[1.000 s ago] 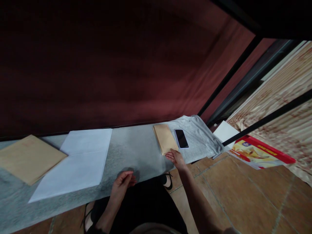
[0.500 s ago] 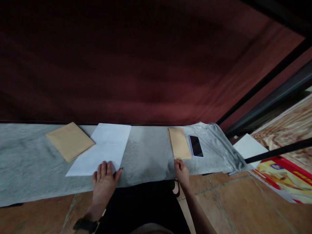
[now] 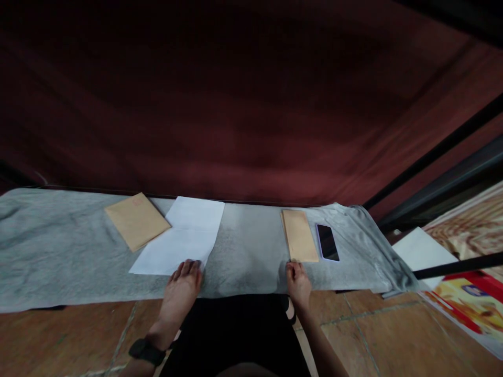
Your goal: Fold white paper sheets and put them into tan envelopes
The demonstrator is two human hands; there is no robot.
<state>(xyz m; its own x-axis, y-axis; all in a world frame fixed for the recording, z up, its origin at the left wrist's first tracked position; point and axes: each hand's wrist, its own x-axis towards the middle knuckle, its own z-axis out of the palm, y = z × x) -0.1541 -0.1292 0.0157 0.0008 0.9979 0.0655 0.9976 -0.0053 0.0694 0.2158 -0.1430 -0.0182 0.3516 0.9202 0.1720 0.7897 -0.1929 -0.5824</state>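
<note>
A white sheet of paper [image 3: 190, 235] with a faint crosswise crease lies on the grey cloth. My left hand [image 3: 184, 285], with a dark watch on its wrist, has its fingers curled over the sheet's near right corner, where the edge bends. Under or against the sheet's left side rests a brown envelope [image 3: 137, 220], set at an angle. My right hand [image 3: 298, 285] is closed at the near left corner of a small stack of brown envelopes [image 3: 302, 235]. Whether its fingers pinch that corner is hidden.
A phone [image 3: 327, 243] with a dark screen lies right of the envelope stack. Grey cloth [image 3: 251, 246] covers the narrow bench, backed by a dark red curtain [image 3: 251, 131]. Black bars [image 3: 456, 267], a white sheet and a red and yellow box [image 3: 479, 303] stand at right.
The view has shifted, so everything sits further right. My left hand's spread fingers have curled in at the paper's corner. My right hand stays by the envelope stack.
</note>
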